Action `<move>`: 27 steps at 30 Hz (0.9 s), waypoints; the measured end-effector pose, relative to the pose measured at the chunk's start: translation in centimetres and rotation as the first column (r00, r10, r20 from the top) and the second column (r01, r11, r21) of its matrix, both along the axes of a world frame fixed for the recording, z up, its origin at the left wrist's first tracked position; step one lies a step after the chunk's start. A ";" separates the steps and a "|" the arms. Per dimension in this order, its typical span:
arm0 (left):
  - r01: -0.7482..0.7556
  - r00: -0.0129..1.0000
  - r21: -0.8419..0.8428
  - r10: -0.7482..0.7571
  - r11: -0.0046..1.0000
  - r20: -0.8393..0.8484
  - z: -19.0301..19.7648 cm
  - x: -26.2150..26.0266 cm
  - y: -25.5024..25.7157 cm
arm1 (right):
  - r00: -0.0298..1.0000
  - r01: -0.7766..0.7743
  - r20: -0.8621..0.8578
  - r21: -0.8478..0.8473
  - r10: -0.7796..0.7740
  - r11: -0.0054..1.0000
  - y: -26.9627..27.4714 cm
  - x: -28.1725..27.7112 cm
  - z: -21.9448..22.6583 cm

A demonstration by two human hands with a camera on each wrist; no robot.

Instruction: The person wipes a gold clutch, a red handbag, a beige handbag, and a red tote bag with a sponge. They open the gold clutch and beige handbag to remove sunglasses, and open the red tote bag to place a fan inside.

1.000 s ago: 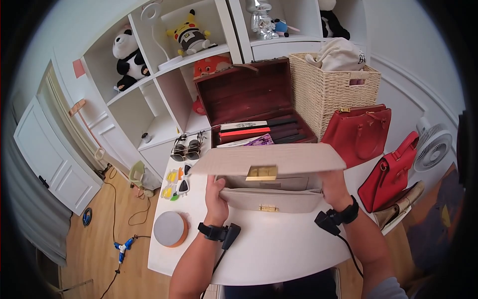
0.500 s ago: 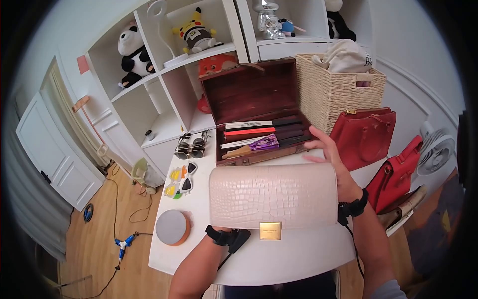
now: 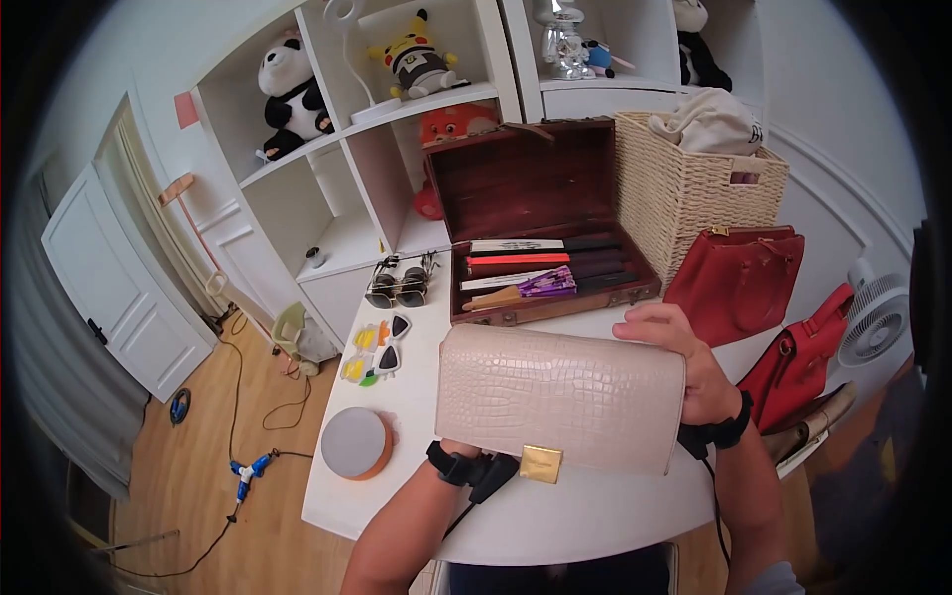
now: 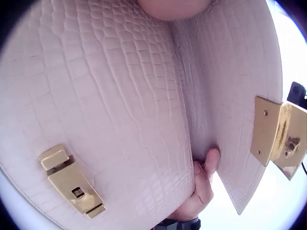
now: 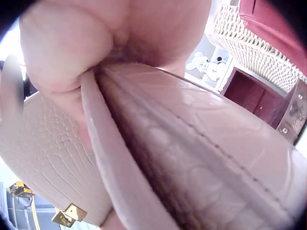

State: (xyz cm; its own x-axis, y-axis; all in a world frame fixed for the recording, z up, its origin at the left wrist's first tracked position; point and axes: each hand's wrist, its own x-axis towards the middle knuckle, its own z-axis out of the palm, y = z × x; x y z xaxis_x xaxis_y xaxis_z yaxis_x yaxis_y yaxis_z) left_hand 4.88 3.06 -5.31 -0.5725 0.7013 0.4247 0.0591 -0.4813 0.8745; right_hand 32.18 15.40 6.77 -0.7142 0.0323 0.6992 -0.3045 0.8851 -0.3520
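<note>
Comparing w/ a sec ago: the pale croc bag (image 3: 560, 397) now has its flap down, gold clasp (image 3: 540, 463) hanging unlatched, bag held just above the tabletop (image 3: 555, 511). Left hand (image 4: 204, 191) underneath, fingers tucked under the flap edge; right hand (image 3: 684, 362) curled round the bag's far right end. Wooden box (image 3: 545, 233) behind sits open.

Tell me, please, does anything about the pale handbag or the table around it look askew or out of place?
Yes: the pale handbag has its flap down but unlatched; the gold flap plate hangs clear of the gold clasp. The bag sits tilted between the right hand and the hidden left hand.
</note>
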 end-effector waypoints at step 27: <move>-0.197 0.977 -0.054 0.200 0.979 0.076 4.1 1.9 0.1 | 0.890 0.454 0.029 -0.152 -0.456 0.878 -0.1 0.2 -0.2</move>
